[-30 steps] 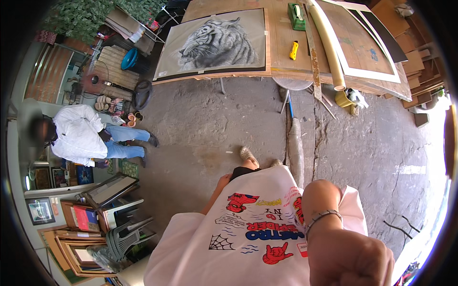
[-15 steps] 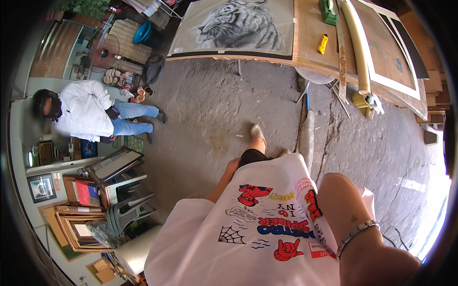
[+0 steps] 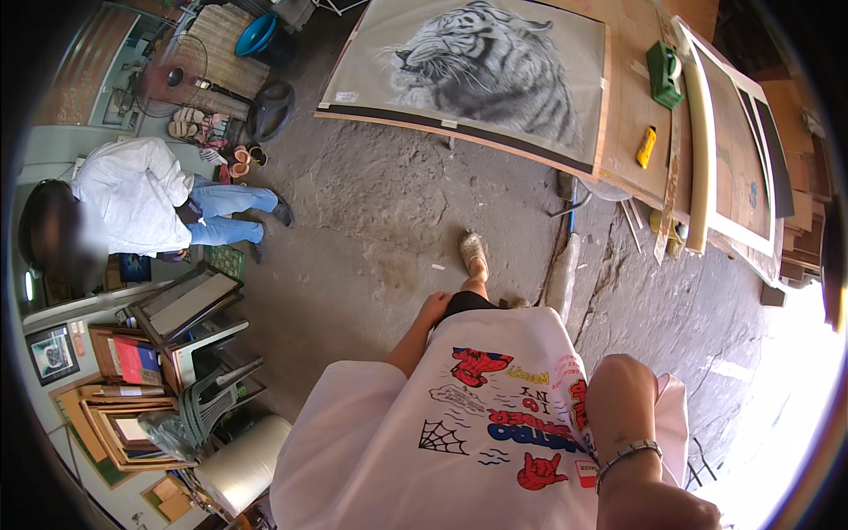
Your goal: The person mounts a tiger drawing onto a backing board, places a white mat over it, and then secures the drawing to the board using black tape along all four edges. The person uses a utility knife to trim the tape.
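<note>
My left hand (image 3: 434, 308) hangs beside my black shorts (image 3: 468, 303); only its back shows clearly, and its fingers are foreshortened. Nothing can be made out in it. My right arm is bent, with a metal bracelet (image 3: 629, 450) round the wrist. The right hand (image 3: 658, 505) lies at the lower edge, its fingers hidden. Ahead of me, a large black-and-white tiger drawing (image 3: 486, 71) lies on a wooden table (image 3: 632, 168). Neither hand touches it. A yellow utility knife (image 3: 647, 147) and a green tape dispenser (image 3: 664, 75) are to its right.
At the left stands a person (image 3: 132, 190) in a white top and jeans. Near them are a fan (image 3: 201, 84), stacked frames (image 3: 190, 305), grey plastic chairs (image 3: 208, 397) and a white roll (image 3: 247, 464). A long paper roll (image 3: 702, 168) and white mount (image 3: 764, 177) lie on the table's right.
The table and drawing come nearer and shift right in view, and more of the tiger shows. My left hand stays by my shorts; my right arm sits lower. The person bends further forward.
</note>
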Demonstrator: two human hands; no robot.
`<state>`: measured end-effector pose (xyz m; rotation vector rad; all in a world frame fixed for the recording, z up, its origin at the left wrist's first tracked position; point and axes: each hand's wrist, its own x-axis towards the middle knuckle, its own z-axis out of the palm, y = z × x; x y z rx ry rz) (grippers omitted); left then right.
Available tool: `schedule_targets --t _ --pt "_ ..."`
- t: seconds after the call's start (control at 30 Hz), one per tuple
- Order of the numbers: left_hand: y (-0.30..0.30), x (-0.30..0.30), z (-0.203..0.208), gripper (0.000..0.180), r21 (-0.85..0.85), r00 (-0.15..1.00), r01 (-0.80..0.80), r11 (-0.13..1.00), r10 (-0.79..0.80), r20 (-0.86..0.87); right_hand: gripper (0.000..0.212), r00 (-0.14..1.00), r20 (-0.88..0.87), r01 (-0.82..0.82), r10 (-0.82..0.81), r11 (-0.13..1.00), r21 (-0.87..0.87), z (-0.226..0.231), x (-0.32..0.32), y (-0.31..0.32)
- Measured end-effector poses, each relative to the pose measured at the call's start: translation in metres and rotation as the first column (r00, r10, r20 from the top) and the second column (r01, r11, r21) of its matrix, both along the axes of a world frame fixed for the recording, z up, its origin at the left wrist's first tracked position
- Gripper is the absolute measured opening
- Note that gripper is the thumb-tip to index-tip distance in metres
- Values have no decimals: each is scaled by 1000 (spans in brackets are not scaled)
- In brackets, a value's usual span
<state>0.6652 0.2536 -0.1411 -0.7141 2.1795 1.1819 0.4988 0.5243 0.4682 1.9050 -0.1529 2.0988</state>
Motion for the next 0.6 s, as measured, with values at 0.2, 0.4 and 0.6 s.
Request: schedule_targets --t 0.2,0.4,0.6 --pt "-56 -73 9 46 214 979 -202 956 192 69 31 829 -169 558 -533 808 188 -43 -50 -63" --pt "-118 -101 -2 47 258 956 -292 921 278 92 30 598 -515 291 -615 -432 854 -168 -90 -81" --pt "-147 -89 -33 48 228 940 -325 918 285 190 37 740 -552 -91 -383 -871 482 -406 -66 -5"
